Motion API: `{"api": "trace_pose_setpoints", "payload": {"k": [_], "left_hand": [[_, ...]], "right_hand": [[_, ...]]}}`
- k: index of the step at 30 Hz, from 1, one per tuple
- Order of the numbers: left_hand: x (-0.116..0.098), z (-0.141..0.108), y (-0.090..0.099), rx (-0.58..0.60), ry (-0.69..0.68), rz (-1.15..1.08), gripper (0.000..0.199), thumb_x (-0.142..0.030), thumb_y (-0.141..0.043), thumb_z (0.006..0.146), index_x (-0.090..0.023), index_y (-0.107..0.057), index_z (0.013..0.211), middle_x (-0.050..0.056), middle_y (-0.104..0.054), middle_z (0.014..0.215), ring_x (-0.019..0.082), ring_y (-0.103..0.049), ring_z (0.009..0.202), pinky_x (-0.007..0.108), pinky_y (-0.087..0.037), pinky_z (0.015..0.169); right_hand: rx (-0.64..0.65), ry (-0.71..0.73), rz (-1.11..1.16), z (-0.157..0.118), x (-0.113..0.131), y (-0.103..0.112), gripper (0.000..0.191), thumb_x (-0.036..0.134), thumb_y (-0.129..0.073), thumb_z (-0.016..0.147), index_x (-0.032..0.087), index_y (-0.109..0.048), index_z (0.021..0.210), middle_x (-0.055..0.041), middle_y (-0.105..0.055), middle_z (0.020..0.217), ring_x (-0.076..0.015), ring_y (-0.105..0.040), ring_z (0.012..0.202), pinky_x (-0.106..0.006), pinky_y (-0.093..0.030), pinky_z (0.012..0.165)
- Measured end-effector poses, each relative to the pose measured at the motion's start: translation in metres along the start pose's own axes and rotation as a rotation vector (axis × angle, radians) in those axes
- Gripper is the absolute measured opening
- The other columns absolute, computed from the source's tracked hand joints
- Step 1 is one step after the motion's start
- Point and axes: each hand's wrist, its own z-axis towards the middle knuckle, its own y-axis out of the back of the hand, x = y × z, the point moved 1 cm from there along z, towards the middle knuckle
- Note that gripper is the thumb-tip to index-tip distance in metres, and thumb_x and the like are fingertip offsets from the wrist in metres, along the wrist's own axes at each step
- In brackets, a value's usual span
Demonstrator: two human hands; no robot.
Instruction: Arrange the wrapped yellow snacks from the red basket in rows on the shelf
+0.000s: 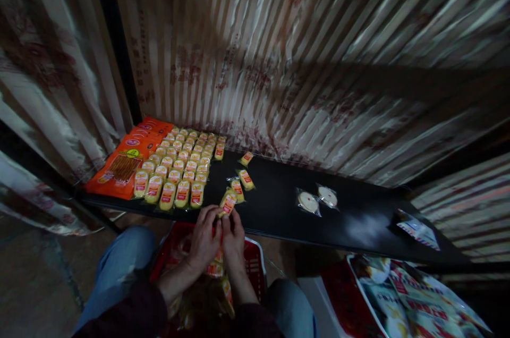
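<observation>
Both hands meet at the front edge of a black shelf. My left hand has its fingers closed around the lower end of a yellow wrapped snack with a red and white label. My right hand pinches the same snack from the other side. Just behind it lie loose snacks of the same kind. Rows of similar snacks stand packed together on the left. Under my hands, a red basket holds more wrapped snacks.
An orange snack bag lies at the shelf's left end. Two round white wrapped items and a striped packet rest further right. Below stands another red basket with large bags. Black posts and a striped curtain enclose the shelf.
</observation>
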Motion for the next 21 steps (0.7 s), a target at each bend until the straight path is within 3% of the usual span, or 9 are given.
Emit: {"api": "trace_pose_setpoints", "payload": {"k": [6, 11, 21], "left_hand": [[-0.003, 0.014, -0.008, 0.05, 0.021, -0.018, 0.041, -0.012, -0.036, 0.082, -0.014, -0.052, 0.12, 0.013, -0.048, 0.129, 0.02, -0.045, 0.121, 0.043, -0.036, 0.106], [-0.007, 0.034, -0.012, 0.047, 0.091, -0.062, 0.039, -0.019, -0.034, 0.086, -0.014, -0.055, 0.118, 0.013, -0.039, 0.14, 0.02, -0.038, 0.129, 0.041, -0.031, 0.11], [0.002, 0.087, -0.027, -0.002, 0.18, -0.112, 0.043, -0.025, -0.032, 0.088, -0.01, -0.053, 0.122, 0.013, -0.038, 0.143, 0.019, -0.032, 0.134, 0.038, -0.023, 0.113]], "right_hand": [[0.019, 0.093, -0.02, 0.03, 0.005, -0.007, 0.051, 0.037, -0.055, 0.077, 0.017, -0.051, 0.124, -0.0083, -0.065, 0.114, -0.0197, -0.06, 0.103, -0.033, -0.044, 0.092], [0.053, 0.115, -0.061, 0.059, 0.007, -0.013, 0.046, 0.032, -0.053, 0.078, 0.018, -0.053, 0.122, -0.0077, -0.064, 0.114, -0.0193, -0.059, 0.105, -0.032, -0.045, 0.092], [0.056, 0.245, -0.173, 0.126, 0.018, -0.043, 0.037, 0.023, -0.05, 0.077, 0.02, -0.059, 0.112, -0.0049, -0.068, 0.101, -0.0183, -0.062, 0.095, -0.032, -0.047, 0.087]]}}
